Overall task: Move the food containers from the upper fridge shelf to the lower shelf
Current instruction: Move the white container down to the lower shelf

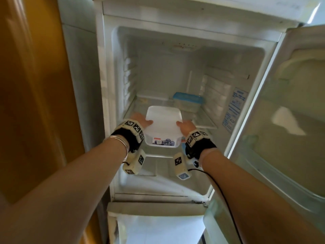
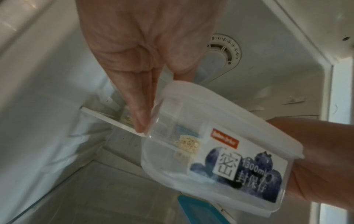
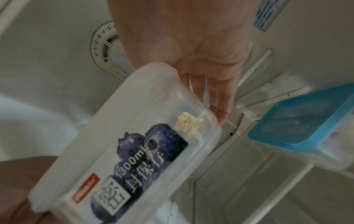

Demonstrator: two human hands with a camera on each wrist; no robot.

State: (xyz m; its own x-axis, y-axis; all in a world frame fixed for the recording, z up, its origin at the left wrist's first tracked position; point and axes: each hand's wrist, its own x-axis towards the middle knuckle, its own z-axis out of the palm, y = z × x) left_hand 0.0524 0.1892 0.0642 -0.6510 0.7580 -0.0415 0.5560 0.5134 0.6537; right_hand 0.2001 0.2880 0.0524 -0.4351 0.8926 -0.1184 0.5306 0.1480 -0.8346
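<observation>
A clear food container with a white lid (image 1: 163, 124) and a blueberry label (image 2: 220, 151) (image 3: 134, 151) sits tilted at the front of the upper glass shelf (image 1: 205, 125), held between both hands. My left hand (image 1: 142, 120) (image 2: 145, 75) grips its left side, thumb on the lid and fingers down the wall. Gripping the right side the same way is my right hand (image 1: 186, 125) (image 3: 206, 75). A second container with a blue lid (image 1: 187, 101) (image 3: 306, 118) stands at the back right of the same shelf. A pale crumbly bit lies inside the held container.
The lower shelf (image 1: 154, 166) lies under my wrists inside the white fridge. The fridge door (image 1: 290, 120) stands open at the right. A wooden panel (image 1: 31, 103) flanks the left side. A thermostat dial (image 2: 224, 50) sits on the fridge ceiling.
</observation>
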